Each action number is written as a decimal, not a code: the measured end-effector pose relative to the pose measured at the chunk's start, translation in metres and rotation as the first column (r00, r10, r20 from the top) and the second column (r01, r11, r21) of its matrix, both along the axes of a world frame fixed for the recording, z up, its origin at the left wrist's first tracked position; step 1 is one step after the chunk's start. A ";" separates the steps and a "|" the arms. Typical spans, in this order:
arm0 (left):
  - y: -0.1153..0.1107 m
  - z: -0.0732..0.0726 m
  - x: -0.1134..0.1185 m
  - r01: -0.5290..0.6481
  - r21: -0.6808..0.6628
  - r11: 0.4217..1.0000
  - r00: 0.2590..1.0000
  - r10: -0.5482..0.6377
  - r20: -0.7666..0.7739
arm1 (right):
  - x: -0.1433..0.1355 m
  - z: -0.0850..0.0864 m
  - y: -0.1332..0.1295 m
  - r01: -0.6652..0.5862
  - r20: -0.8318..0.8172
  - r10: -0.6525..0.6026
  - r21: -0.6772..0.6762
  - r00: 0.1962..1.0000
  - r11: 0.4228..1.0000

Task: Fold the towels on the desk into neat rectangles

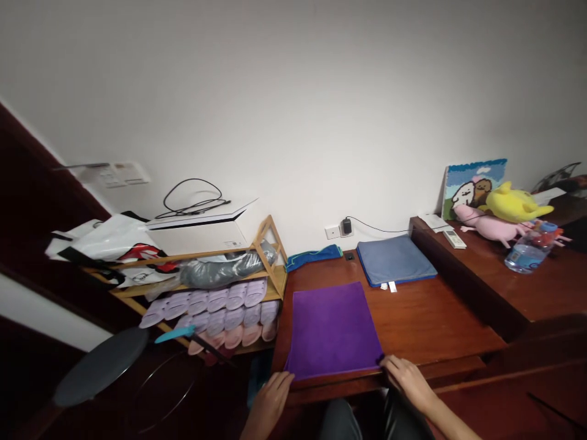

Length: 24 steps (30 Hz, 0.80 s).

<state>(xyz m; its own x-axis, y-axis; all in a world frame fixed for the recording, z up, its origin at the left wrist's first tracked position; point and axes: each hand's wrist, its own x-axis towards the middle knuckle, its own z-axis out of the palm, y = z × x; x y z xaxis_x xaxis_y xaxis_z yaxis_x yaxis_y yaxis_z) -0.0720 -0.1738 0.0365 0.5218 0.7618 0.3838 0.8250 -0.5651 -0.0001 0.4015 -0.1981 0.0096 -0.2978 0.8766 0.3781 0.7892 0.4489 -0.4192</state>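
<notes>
A purple cloth [334, 330] lies spread nearly square on the brown wooden table [426, 318], its near edge along the table's front. My left hand [273, 394] is closed at the cloth's near left corner, with the fingertips on it. At the near right corner, my right hand [406, 376] pinches the cloth's edge between thumb and fingers. Behind it to the right sits a flat blue-grey folded cloth [397, 260] with white tags. A narrow blue and green folded cloth [314, 258] rests at the table's back left.
Left of the table stands a wooden rack [277, 278] with slippers [217, 299], a white box [202, 235] and bags. A round dark stool [101, 366] is further left. On the raised right surface are plush toys [516, 205], a bottle [529, 250] and a remote [454, 239].
</notes>
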 end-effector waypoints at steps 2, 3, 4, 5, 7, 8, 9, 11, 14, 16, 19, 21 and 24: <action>0.004 0.015 0.007 -0.006 0.008 1.000 1.000 0.006 0.026 | 0.005 0.008 0.003 -0.016 -0.034 0.015 -0.043 0.999 0.999; 0.005 0.019 0.011 -0.017 0.006 1.000 0.999 0.017 0.042 | 0.006 0.011 0.003 -0.025 -0.052 0.022 -0.058 0.998 0.998; 0.004 0.021 0.014 -0.028 -0.004 1.000 0.998 0.028 0.055 | 0.007 0.012 0.001 -0.022 -0.073 0.018 -0.062 0.997 0.998; 0.002 0.020 0.017 -0.036 -0.022 0.999 0.997 0.037 0.066 | 0.008 0.012 -0.001 -0.026 -0.088 0.020 -0.064 0.996 0.998; -0.008 0.012 0.020 -0.032 -0.065 0.997 0.996 0.037 0.080 | 0.008 0.007 -0.011 -0.049 -0.101 0.042 -0.068 0.994 0.996; -0.014 0.006 0.020 -0.025 -0.082 0.996 0.996 0.033 0.086 | 0.008 0.003 -0.017 -0.061 -0.103 0.054 -0.070 0.993 0.996; -0.021 0.001 0.021 -0.018 -0.095 0.995 0.995 0.027 0.095 | 0.008 -0.001 -0.024 -0.067 -0.104 0.060 -0.069 0.993 0.995; -0.033 -0.003 0.021 -0.016 -0.119 0.993 0.992 0.030 0.124 | 0.009 -0.005 -0.036 -0.055 -0.112 0.048 -0.064 0.993 0.996; -0.040 0.017 0.025 -0.030 -0.163 0.986 0.978 0.063 0.199 | 0.014 0.016 -0.044 -0.024 -0.144 0.013 -0.074 0.989 0.997; -0.036 0.051 0.032 -0.043 -0.194 0.980 0.957 0.096 0.274 | 0.021 0.052 -0.042 -0.020 -0.179 0.009 -0.060 0.984 0.998; -0.020 0.122 0.048 -0.021 -0.209 0.978 0.904 0.108 0.414 | 0.042 0.122 -0.036 -0.016 -0.203 0.027 0.057 0.979 0.998; -0.009 0.172 0.060 0.020 -0.201 0.979 0.867 0.083 0.491 | 0.061 0.170 -0.034 -0.004 -0.193 0.036 0.163 0.980 0.987; 0.005 0.237 0.080 0.051 -0.227 0.973 0.841 0.081 0.536 | 0.093 0.231 -0.035 0.013 -0.159 0.034 0.283 0.987 0.959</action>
